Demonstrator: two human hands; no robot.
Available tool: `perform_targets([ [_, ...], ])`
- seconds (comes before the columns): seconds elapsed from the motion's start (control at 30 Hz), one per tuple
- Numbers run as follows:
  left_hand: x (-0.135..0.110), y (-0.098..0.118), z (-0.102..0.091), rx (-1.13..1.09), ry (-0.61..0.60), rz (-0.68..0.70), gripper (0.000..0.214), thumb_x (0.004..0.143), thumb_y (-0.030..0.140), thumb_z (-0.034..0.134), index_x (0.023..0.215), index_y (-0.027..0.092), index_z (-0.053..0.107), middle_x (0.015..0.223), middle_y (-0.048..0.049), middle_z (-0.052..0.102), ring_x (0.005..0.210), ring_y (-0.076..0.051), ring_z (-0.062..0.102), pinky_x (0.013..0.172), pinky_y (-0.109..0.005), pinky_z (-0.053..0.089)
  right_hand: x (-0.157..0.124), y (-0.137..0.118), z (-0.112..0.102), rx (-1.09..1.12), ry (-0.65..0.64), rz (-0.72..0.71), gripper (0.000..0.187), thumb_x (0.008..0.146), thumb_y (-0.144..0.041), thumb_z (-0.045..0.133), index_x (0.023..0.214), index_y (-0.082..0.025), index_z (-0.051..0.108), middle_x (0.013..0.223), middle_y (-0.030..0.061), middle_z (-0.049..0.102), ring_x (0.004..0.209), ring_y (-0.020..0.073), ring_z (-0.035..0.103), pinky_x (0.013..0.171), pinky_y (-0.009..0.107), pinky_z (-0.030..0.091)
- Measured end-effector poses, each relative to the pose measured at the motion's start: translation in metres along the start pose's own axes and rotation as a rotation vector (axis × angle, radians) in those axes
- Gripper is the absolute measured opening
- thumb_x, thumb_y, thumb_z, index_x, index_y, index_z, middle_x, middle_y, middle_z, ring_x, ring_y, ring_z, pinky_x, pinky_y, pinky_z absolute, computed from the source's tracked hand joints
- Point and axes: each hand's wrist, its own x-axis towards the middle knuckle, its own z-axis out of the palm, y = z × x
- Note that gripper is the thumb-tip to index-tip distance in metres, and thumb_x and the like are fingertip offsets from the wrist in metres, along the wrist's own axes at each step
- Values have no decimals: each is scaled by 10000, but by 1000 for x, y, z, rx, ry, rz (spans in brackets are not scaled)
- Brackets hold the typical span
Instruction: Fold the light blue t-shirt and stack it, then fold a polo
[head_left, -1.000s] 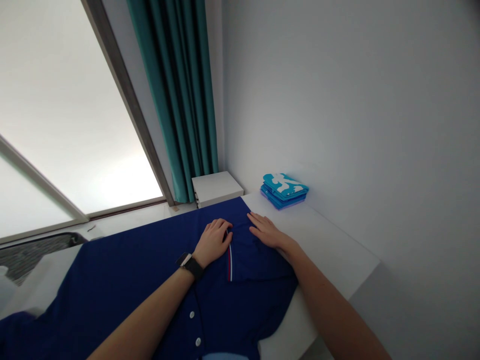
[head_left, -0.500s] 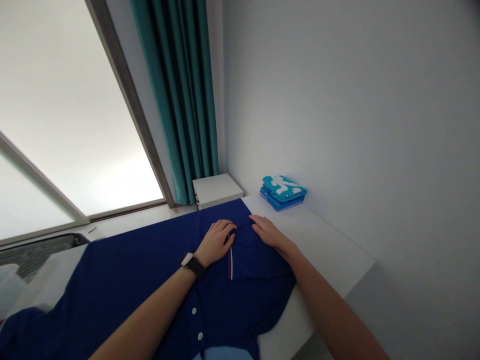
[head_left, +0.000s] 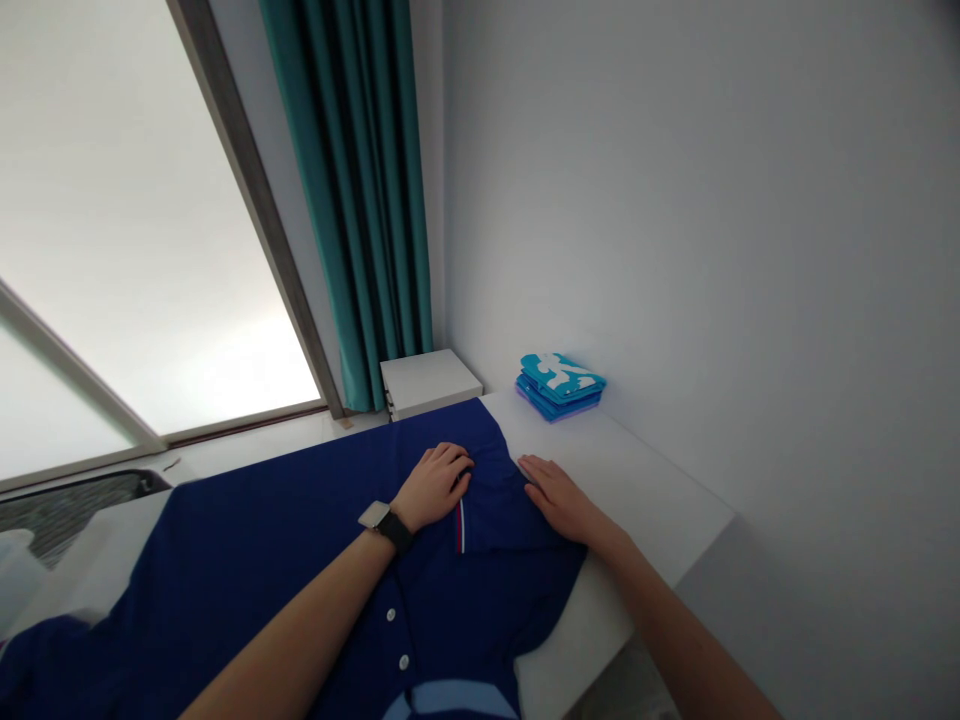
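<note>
A navy polo shirt (head_left: 225, 580) lies spread on a white table, with white buttons down its placket. One sleeve, trimmed in red and white, is folded across the front. My left hand (head_left: 433, 487) rests on the shirt with curled fingers at the edge of that sleeve, and a black-strapped smartwatch (head_left: 384, 525) sits on its wrist. My right hand (head_left: 559, 503) lies flat, palm down, on the folded sleeve's far edge. Neither hand visibly grips the cloth.
The white table (head_left: 637, 480) meets a grey wall on the right. A folded stack of blue garments (head_left: 559, 387) stands at its far end. Beyond are a small white drawer unit (head_left: 430, 383), a teal curtain (head_left: 352, 200) and a bright window (head_left: 142, 220).
My right hand has slid rightward and nearer to me along the sleeve. My left hand stays in about the same place. The view has shifted slightly.
</note>
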Motion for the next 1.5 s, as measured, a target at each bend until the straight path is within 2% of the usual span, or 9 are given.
perform_targets([
  [0.2,2,3,-5,26,-9,78,229,949,199,430,1064,210,628,1110,-71,617,1082,-218,521,960,-400,397,-19,-7,-5,-134,-3,12,493,980,-356,310,1452,-252,408,1525,43,363,1415,183,304,1183,444,194],
  [0.47,-3,51,-39,10,-220,334,238,970,360,459,1072,210,613,1009,-55,630,961,-195,560,888,-332,412,-18,-7,-7,-49,29,30,473,969,-320,314,1400,-226,483,1483,59,435,1390,177,353,1172,440,222],
  [0.63,-23,61,-47,67,-285,431,298,940,404,514,1156,213,591,1126,-77,633,1004,-216,587,874,-336,443,-26,-8,-9,-50,34,20,473,977,-337,309,1396,-213,490,1481,69,437,1390,183,354,1177,444,215],
  [0.77,-40,57,-53,36,-310,406,346,963,334,459,1280,227,544,1300,-94,591,1163,-237,562,971,-369,437,-37,-8,-13,-56,47,5,461,978,-344,324,1400,-247,483,1479,57,441,1386,185,362,1173,462,224],
  [0.93,-58,52,-60,-35,-385,369,508,944,349,482,1439,267,399,1503,-97,406,1357,-269,412,1106,-454,338,-41,-3,-12,-26,85,-5,445,957,-327,379,1377,-257,507,1460,58,469,1373,195,385,1164,480,239],
  [1.03,-63,51,-61,-76,-410,356,540,952,358,474,1471,290,342,1537,-84,349,1390,-266,362,1130,-476,294,-40,0,-12,75,150,28,421,945,-312,376,1304,-221,575,1380,83,555,1312,213,467,1146,479,283],
  [1.2,-56,51,-59,-146,-302,234,386,958,310,469,1339,248,491,1355,-75,546,1250,-223,493,1061,-389,360,-47,7,-15,314,293,143,376,926,-317,365,1135,-199,655,1146,104,687,1065,234,635,980,432,474],
  [1.33,-49,49,-52,-89,-253,193,241,922,342,551,1134,233,582,1138,-60,592,1036,-219,561,925,-369,415,-61,7,-17,353,336,147,336,918,-314,379,1066,-199,657,1033,95,702,975,230,649,905,406,505],
  [1.5,-49,43,-42,-30,-218,256,210,929,367,553,1083,226,580,1055,-53,589,931,-200,559,846,-331,425,-78,-3,-26,279,302,126,273,912,-286,407,1003,-213,654,1011,95,679,979,237,623,909,415,491],
])
